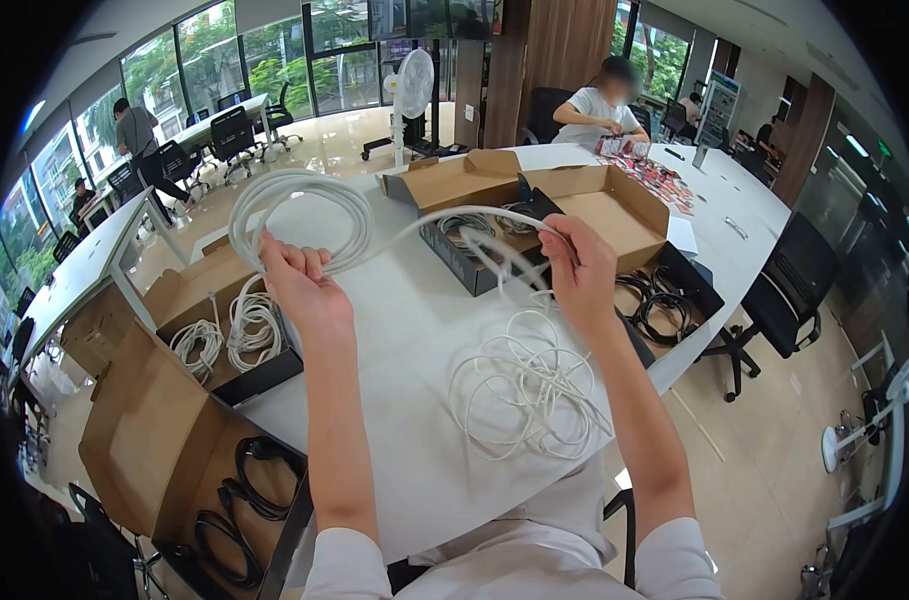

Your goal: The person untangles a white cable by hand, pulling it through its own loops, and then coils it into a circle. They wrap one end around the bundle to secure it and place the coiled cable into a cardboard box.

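Observation:
My left hand (305, 285) is closed around the lower side of a coiled white cable (353, 215), its loops standing up above the fist. From the coil a stretch of the same cable runs right to my right hand (580, 265), which pinches it between thumb and fingers. Below that hand, part of the cable is blurred as it hangs down. A loose tangle of white cable (520, 395) lies on the white table (395, 400) in front of me. Left of my left hand, an open box (265, 378) holds coiled white cables (255, 330).
Another open box (475, 275) with coiled cables stands ahead, and a box of black cables (660, 305) is at right. Black cords (230, 520) fill a box at lower left. Across the table a person (600, 105) sits by small colourful packets (655, 180). An office chair (790, 280) stands right.

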Motion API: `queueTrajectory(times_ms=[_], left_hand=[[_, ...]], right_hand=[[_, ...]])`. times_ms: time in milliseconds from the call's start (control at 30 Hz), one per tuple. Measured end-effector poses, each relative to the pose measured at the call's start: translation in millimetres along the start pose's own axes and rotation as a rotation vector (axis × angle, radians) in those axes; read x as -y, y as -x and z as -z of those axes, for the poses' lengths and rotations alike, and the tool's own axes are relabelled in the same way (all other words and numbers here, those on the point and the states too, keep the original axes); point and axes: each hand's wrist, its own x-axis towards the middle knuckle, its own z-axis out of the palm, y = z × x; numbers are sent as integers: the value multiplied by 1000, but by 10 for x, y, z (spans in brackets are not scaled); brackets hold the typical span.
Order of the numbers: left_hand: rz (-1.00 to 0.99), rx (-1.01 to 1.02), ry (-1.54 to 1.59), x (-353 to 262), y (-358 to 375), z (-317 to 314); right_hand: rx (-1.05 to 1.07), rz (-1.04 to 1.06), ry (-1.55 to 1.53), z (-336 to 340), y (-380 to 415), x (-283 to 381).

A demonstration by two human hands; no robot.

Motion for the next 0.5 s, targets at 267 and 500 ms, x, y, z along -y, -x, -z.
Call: queueTrajectory(times_ms=[267, 500], left_hand=[[-7, 65, -132, 102, -86, 78], [-380, 214, -460, 460, 126, 98]], right_hand=[[309, -695, -373, 313, -103, 23], [224, -1009, -1064, 367, -199, 312]])
